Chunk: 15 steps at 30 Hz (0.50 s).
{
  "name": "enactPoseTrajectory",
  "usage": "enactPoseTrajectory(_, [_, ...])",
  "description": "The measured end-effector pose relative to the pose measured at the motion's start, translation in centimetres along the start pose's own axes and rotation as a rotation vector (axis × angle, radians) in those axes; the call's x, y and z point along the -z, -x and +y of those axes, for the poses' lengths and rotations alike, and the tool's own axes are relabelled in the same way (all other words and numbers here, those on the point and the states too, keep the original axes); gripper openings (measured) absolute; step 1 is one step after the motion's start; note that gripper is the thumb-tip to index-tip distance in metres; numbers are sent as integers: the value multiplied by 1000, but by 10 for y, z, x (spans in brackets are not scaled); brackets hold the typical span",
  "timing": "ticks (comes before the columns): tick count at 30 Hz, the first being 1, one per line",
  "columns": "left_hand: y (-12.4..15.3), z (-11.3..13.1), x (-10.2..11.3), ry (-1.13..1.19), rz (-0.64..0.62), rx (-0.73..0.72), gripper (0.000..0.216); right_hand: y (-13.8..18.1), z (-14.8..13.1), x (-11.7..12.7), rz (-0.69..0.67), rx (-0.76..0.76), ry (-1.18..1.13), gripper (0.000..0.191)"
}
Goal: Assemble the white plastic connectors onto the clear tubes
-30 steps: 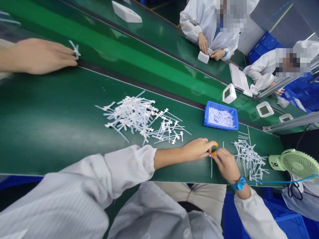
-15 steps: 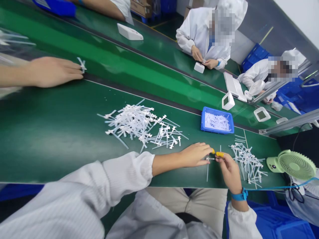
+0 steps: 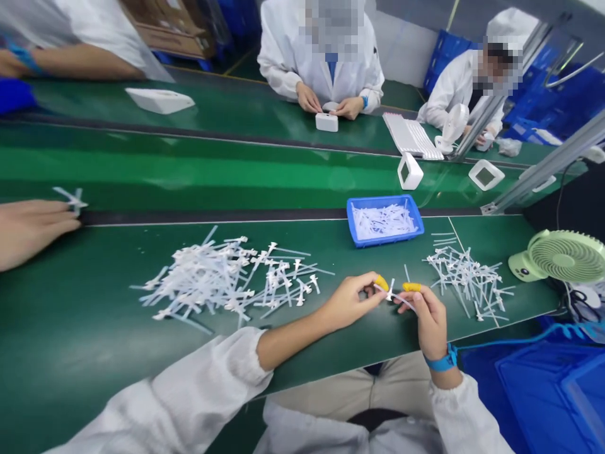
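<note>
lower centre of frame: left hand (image 3: pixel 348 301) and right hand (image 3: pixel 425 312) meet just above the green table (image 3: pixel 85 328). between them a small white plastic piece (image 3: pixel 391 293) with a thin tube; both hands pinch it, left from the left side, right from the right. each pinching fingertip wears a yellow finger cot (image 3: pixel 381 282). blue wrist strap (image 3: pixel 440 362) on the right wrist, white sleeves on both arms.

left of the hands, centre of frame: large loose pile of white pieces (image 3: pixel 222 280), spread flat on the table. right of the hands: smaller pile (image 3: pixel 466 277), near the right hand but apart from it. above the hands, centre right: blue tray (image 3: pixel 355 236) with more white parts inside.

far right edge: green desk fan (image 3: pixel 558 255) at the table's end.

left edge, mid height: another person's hand (image 3: pixel 28 230) resting on the table, a white piece (image 3: pixel 70 197) at its fingertips.

upper frame: co-workers in white coats across a second green surface, handling white box-shaped parts (image 3: pixel 327 122).
</note>
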State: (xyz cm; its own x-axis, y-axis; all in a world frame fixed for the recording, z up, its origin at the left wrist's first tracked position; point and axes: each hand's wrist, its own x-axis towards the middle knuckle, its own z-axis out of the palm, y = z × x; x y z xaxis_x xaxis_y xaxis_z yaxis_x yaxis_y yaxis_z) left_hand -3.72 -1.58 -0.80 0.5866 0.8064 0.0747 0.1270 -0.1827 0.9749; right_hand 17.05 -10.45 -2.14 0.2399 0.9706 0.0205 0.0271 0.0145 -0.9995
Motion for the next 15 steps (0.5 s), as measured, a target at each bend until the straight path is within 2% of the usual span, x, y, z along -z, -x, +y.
enactPoseTrajectory(6, [3, -2, 4, -97, 23, -143, 11, -1, 4, 0, -8, -46, -185, 35])
enactPoseTrajectory(15, [3, 0, 8, -74, -37, -354, 9, 1, -2, -2, -113, 39, 19, 17])
